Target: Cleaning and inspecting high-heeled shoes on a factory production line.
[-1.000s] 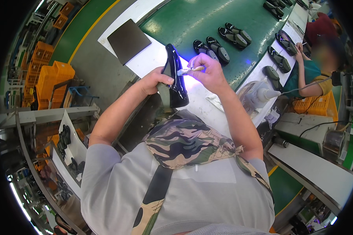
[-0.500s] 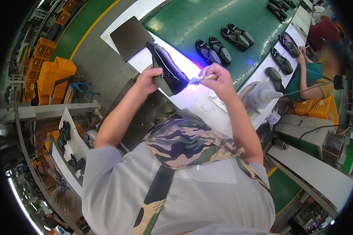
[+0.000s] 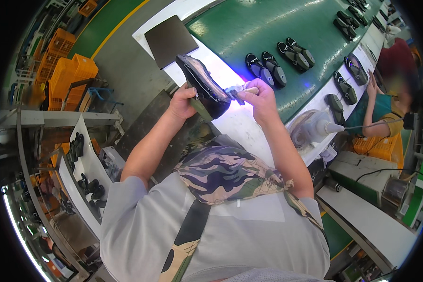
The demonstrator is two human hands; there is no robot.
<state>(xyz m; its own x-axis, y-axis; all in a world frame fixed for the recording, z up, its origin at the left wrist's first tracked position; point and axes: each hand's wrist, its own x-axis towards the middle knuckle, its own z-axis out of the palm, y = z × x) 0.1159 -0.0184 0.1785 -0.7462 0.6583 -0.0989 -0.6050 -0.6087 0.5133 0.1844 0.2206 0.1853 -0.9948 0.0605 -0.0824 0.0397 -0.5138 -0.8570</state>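
A glossy black shoe upper (image 3: 195,82) on a green shoe last is tilted in front of me, its pale underside turned to the right. My left hand (image 3: 182,101) is closed round the side of it, thumb on top. In my right hand (image 3: 262,101) I pinch a small brush (image 3: 252,90) with a light handle. Its whitish head touches or nearly touches the shoe's lower right edge; which, I cannot tell. Below the shoe and brush is the white bench edge (image 3: 242,124), lit bluish-violet there.
A dark square board (image 3: 170,41) rests on the bench at the back left. Pairs of black shoes (image 3: 266,68) stand on the green conveyor (image 3: 221,23). A white pointed-nozzle bottle (image 3: 315,126) stands to the right, near a co-worker's arm (image 3: 371,101). Orange crates (image 3: 73,75) are stacked at far left.
The shoe has turned in my left hand, so more of its pale underside shows. My right hand with the brush stays close to its edge. The whole view has shifted slightly.
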